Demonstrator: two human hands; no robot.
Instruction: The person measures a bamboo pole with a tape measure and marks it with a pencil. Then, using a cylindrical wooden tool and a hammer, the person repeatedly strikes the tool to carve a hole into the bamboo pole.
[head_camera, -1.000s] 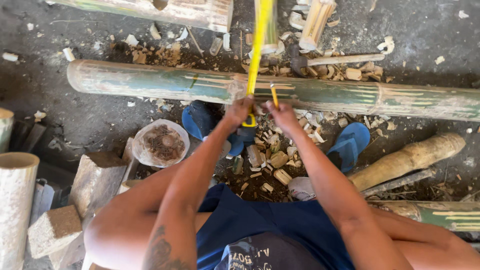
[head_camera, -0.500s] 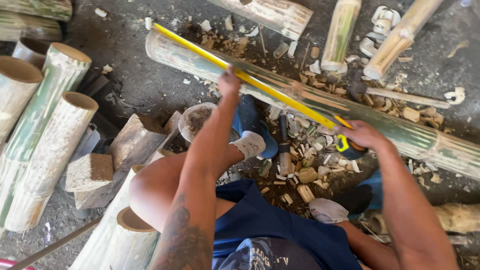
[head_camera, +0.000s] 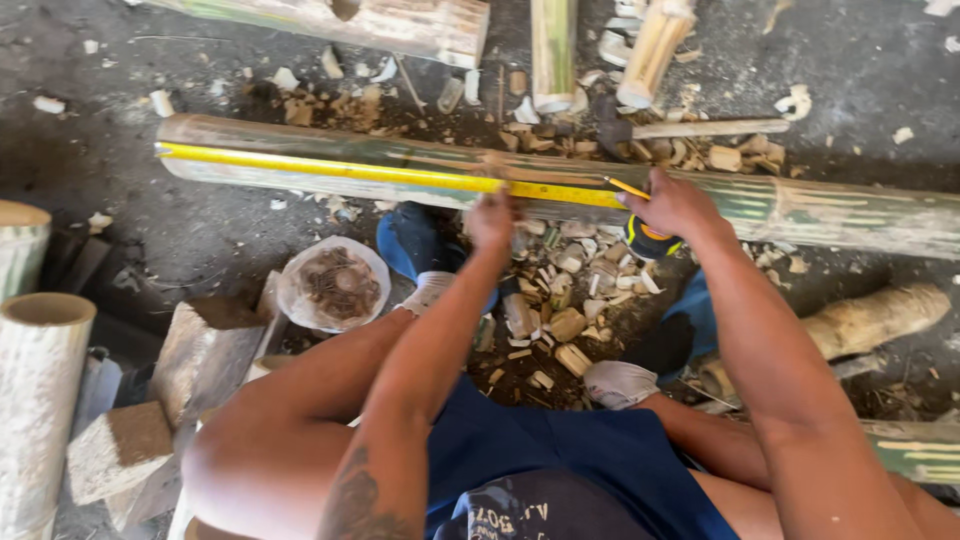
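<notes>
A long green bamboo pole (head_camera: 820, 205) lies across the ground in front of me. A yellow measuring tape (head_camera: 330, 168) is stretched along it from its left end. My left hand (head_camera: 493, 215) presses the tape against the pole near the middle. My right hand (head_camera: 672, 203) rests on the pole further right, holding a yellow pencil (head_camera: 627, 187) and the black-and-yellow tape case (head_camera: 648, 240).
Wood chips and cut bamboo bits (head_camera: 560, 310) litter the ground between my feet. A white bowl of brown scraps (head_camera: 333, 285) sits left of my knee. Bamboo sections (head_camera: 40, 400) stand at the left, wooden blocks (head_camera: 120, 445) beside them, more poles (head_camera: 400, 25) lie behind.
The tape, slanted across the pole half a second ago, now lies flat along it. My left hand moved onto the tape at mid-pole; my right hand came down onto the pole.
</notes>
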